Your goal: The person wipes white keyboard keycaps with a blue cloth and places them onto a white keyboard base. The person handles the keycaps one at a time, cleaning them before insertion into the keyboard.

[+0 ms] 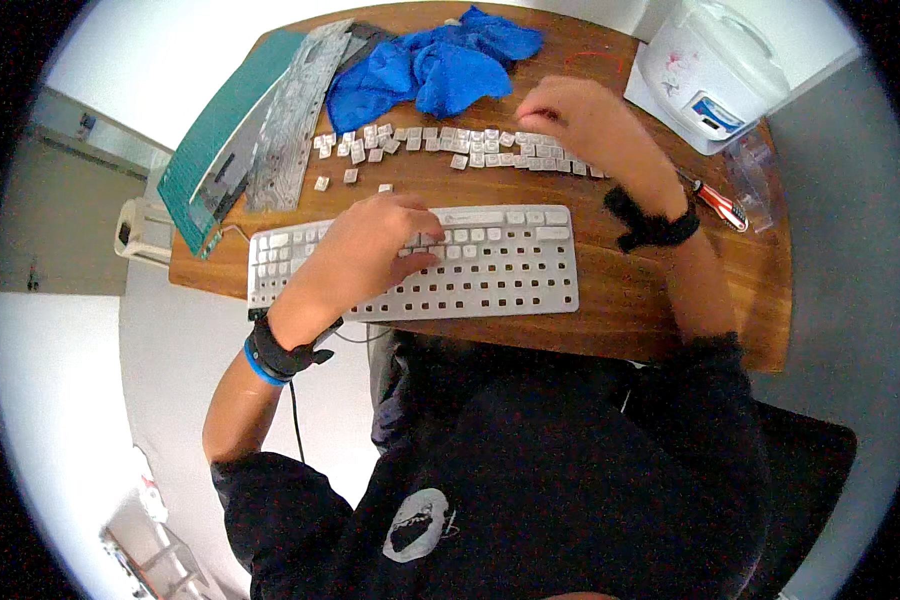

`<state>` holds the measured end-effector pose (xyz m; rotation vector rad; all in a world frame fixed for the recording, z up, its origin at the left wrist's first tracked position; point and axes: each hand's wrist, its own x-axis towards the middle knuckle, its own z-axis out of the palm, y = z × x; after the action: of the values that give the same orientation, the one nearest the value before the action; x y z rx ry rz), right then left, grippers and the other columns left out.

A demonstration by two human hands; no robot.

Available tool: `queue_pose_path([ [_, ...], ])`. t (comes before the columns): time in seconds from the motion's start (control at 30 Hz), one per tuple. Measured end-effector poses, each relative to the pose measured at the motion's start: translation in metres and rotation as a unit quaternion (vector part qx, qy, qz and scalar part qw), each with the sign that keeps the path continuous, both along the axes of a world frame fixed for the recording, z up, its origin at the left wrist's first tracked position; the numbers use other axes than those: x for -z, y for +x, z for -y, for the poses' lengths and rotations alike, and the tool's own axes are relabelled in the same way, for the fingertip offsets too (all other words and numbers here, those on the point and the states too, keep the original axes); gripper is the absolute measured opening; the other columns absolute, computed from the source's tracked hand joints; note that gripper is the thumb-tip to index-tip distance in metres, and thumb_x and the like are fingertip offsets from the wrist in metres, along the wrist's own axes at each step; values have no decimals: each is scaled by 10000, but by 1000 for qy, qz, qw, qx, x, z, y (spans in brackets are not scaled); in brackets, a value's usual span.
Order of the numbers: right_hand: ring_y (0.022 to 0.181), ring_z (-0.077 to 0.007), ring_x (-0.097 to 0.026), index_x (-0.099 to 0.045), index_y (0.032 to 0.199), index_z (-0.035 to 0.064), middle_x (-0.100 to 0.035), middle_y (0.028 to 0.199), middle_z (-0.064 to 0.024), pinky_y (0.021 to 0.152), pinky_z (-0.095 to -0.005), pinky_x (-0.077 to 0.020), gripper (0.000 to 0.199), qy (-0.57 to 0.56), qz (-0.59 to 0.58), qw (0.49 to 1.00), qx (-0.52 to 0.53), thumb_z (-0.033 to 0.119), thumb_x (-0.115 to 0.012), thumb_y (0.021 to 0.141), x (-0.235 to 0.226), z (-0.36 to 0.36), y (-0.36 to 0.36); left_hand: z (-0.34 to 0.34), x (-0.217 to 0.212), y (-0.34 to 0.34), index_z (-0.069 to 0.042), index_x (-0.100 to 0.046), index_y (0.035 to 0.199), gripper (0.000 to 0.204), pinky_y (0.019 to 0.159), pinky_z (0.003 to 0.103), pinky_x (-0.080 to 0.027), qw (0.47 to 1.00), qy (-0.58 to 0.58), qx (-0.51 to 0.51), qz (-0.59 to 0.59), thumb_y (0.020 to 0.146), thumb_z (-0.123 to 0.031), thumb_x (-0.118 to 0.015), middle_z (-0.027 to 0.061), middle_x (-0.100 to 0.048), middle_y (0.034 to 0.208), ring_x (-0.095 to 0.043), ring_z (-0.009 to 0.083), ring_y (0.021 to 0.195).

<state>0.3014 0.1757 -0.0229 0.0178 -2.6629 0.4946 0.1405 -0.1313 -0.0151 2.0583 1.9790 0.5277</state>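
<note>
A white keyboard (510, 300) lies along the near edge of the table, its upper rows fitted with keycaps and its lower rows showing bare dark switches. Over its middle, my left hand (370, 240) bends its fingers down, thumb and forefinger on either side of a white keycap at the edge of the fitted keys. Farther back on the right, my right hand (585, 115) hovers by the loose white keycaps (480, 145), its fingers curled together. Whatever its fingertips hold, if anything, is hidden. A few single keycaps (351, 176) lie apart behind the keyboard.
A crumpled blue cloth (430, 70) lies behind the keycaps. At the left are a green cutting mat (230, 110) and a grey patterned sheet (295, 120). To the right are a screwdriver (720, 205), a clear plastic bag (755, 180) and a white appliance (710, 75).
</note>
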Motion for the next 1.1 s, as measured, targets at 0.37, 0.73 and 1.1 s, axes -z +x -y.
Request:
queue_pose_path([
  [0.37, 956, -354, -760, -778, 1071, 6, -796, 1017, -158, 849, -444, -597, 192, -3, 193, 979, 66, 86, -816, 901, 20, -78, 25, -144, -12, 0, -61, -834, 1067, 144, 808, 452, -630, 997, 19, 76, 10, 952, -123, -773, 182, -811, 1007, -791, 373, 926],
  [0.73, 975, -388, -752, -757, 1115, 69, -789, 1046, -164, 856, -470, -593, 207, -14, 143, 983, 116, 113, -805, 918, 36, -81, 18, -265, 26, -8, -74, -836, 1089, 228, 807, 457, -639, 996, 2, 84, -3, 930, -236, -814, 218, -800, 989, -789, 405, 935],
  [1.1, 1070, -444, -723, -754, 1142, 41, -755, 1084, -231, 955, -542, -583, 198, 21, 121, 991, 50, 150, -703, 985, 36, -84, 14, -256, 36, -35, -114, -834, 1055, 168, 789, 528, -642, 989, 67, 87, -102, 913, -178, -772, 231, -777, 949, -764, 460, 899],
])
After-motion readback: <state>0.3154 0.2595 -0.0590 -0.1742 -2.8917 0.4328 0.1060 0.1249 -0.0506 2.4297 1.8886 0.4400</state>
